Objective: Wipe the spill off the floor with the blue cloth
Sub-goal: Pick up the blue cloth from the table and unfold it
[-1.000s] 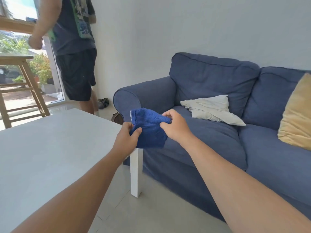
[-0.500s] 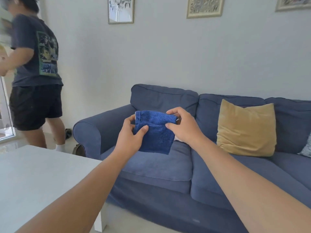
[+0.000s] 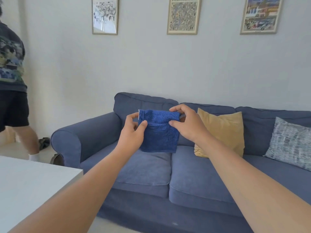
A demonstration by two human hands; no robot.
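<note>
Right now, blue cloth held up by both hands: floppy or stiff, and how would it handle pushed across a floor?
Likely floppy: the blue cloth hangs limp below the left hand and right hand, which pinch its top corners. Probably light, since fingertip pinches hold it. Its looped terry pile suggests it would grip and bunch rather than slide.

Both arms out fwd, nearly straight, bare forearms converging toward centre of view. Left hand [image 3: 133, 132] raised at chest height, thumb in front and fingers [image 3: 134, 115] curled behind, pinching the upper left edge of the blue cloth [image 3: 159, 133]. Right hand [image 3: 185, 122] opposite, slightly higher, wrist bent down, thumb on the front face, index arched over the top right corner. Hands close together, not touching each other.
</note>
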